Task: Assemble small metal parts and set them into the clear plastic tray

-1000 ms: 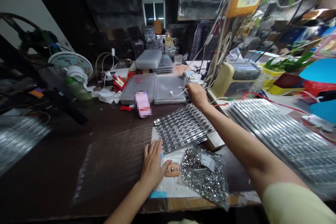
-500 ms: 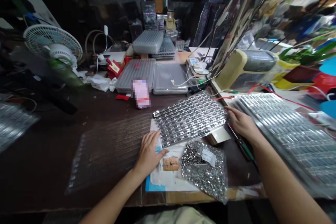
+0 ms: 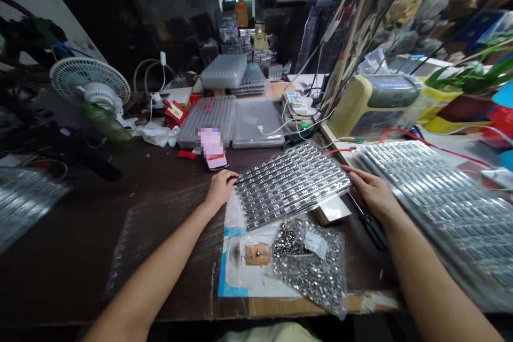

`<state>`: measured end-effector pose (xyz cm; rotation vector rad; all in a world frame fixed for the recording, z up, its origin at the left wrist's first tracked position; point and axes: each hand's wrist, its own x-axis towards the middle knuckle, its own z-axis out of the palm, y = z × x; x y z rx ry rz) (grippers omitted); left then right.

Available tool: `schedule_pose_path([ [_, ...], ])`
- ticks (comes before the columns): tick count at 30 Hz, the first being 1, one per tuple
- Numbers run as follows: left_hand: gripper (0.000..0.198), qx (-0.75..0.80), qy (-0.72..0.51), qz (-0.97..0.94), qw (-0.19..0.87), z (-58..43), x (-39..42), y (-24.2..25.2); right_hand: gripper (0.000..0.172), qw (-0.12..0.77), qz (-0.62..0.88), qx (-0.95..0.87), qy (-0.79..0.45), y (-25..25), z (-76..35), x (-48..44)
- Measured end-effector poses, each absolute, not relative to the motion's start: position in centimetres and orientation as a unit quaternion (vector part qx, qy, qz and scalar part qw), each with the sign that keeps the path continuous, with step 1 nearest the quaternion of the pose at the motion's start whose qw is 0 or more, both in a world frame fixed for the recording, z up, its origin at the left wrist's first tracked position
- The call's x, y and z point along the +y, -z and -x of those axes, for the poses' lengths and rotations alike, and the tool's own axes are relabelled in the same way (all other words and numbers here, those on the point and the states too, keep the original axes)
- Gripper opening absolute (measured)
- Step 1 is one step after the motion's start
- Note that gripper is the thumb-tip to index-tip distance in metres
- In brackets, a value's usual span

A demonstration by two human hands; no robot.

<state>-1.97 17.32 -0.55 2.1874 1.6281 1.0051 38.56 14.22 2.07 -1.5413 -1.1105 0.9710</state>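
Surface point(image 3: 56, 283), dark and crowded, carries the whole layout. A pedestal fan point(image 3: 90, 83) and clear plastic trays point(image 3: 206, 120) stand toward its far edge, seemingly set back to leave the near edge free for handling. Toward the right edge, a cream-coloured machine point(image 3: 372, 107) stands behind a broad pile of metal-filled blister sheets point(image 3: 449, 208), apparently placed within easy reach of the right arm. Near the front edge, right of centre, lies a white paper sheet point(image 3: 234, 262) edged with blue tape, apparently serving as a mat. A single blister sheet point(image 3: 290, 184) of small metal parts lies between the hands, just beyond the paper's middle, its right corner on a pale flat block point(image 3: 331, 211) that appears to raise it slightly. The left hand point(image 3: 219, 189) is at the sheet's left corner and the right hand point(image 3: 371, 191) at its right edge. Fingers of both hands lie extended against the sheet, not curled around it, so it appears steadied rather than gripped. A labelled clear bag of metal parts point(image 3: 308, 267) lies partly on the paper, with a small tan pad point(image 3: 257, 254) just beside it.
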Motion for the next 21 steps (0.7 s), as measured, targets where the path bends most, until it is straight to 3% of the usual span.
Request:
schedule_pose_path([
  [4, 0.015, 0.546, -0.342, -0.755, 0.123, 1.9, 16.9, 0.7, 0.047, 0.460, 0.660, -0.506, -0.311, -2.7, -38.9, 15.0],
  [9, 0.013, 0.550, -0.338, -0.754, 0.124, 1.9, 16.6, 1.4, 0.033, 0.415, 0.657, -0.628, 0.045, -5.3, -35.7, 10.5],
  [12, 0.015, 0.555, -0.333, -0.751, 0.127, 1.6, 16.7, 1.7, 0.019, 0.387, 0.565, -0.729, 0.007, -5.9, -31.0, 5.1],
  [14, 0.017, 0.557, -0.331, -0.750, 0.129, 1.4, 16.9, 1.5, 0.014, 0.292, 0.475, -0.828, -0.057, -5.2, -27.6, 2.2],
  [18, 0.016, 0.556, -0.334, -0.751, 0.123, 1.8, 15.4, 0.0, 0.015, 0.172, 0.488, -0.855, 0.037, -2.4, -23.4, 0.0],
  [21, 0.015, 0.548, -0.330, -0.758, 0.127, 2.5, 11.6, -1.1, 0.016, 0.142, 0.520, -0.839, 0.076, -0.7, -23.1, -0.1],
])
